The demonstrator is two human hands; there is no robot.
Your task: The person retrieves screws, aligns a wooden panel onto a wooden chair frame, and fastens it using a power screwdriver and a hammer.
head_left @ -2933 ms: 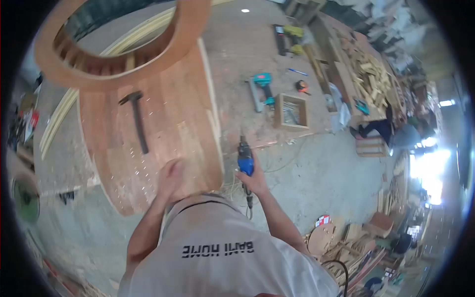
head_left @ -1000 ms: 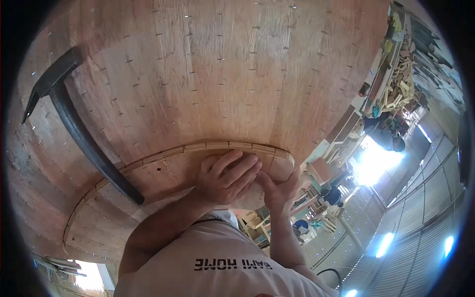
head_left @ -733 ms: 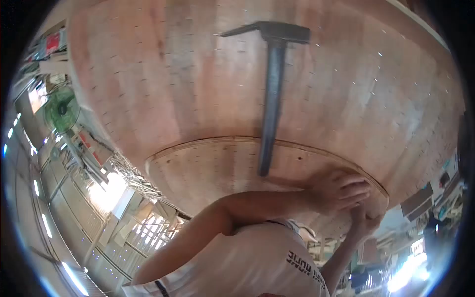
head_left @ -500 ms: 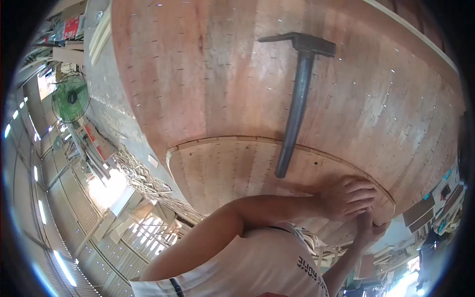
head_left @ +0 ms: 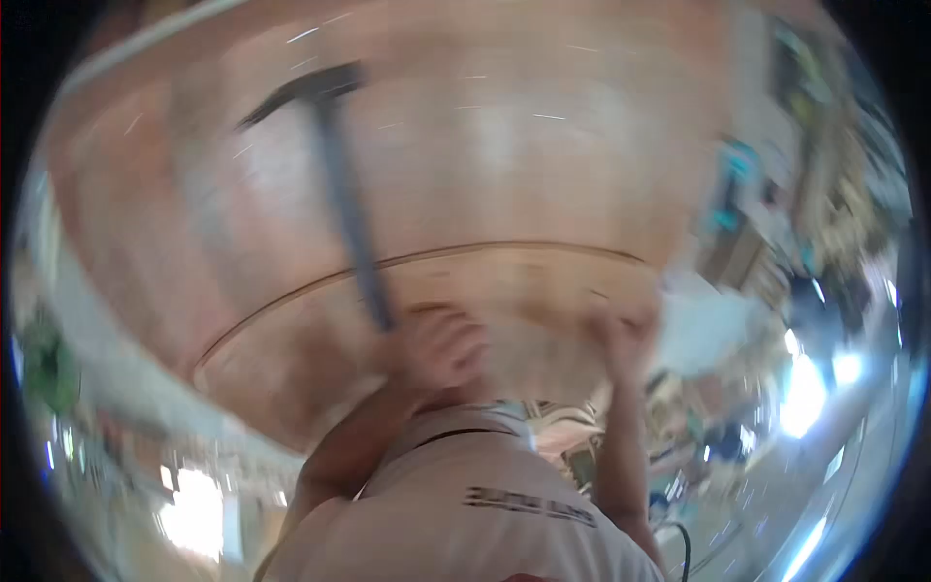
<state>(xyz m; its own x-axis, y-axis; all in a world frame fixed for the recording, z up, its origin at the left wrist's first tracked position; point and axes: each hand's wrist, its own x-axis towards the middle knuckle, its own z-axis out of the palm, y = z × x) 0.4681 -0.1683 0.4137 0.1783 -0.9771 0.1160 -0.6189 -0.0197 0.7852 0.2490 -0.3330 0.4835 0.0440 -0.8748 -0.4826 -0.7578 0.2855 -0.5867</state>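
A hammer (head_left: 339, 184) with a dark head and a long handle lies on the curved wooden panel (head_left: 543, 165). My left hand (head_left: 446, 344) is beside the handle's lower end, its fingers curled closed. What it holds, if anything, is hidden by blur. Farther right, my right hand (head_left: 628, 330) is over the smaller raised wooden panel (head_left: 524, 276), with its fingertips pinched together. A thin dark sliver shows close to those fingertips, too smeared to name.
Blurred clutter and a turquoise item (head_left: 732, 179) lie beyond the panel's right side. A green fan (head_left: 48, 364) stands at the far left. A dark cable (head_left: 687, 548) curves near my right arm.
My hands, together at the raised panel's right end before, are now apart. The whole view has swung right, so the hammer appears farther left, and the picture is blurred.
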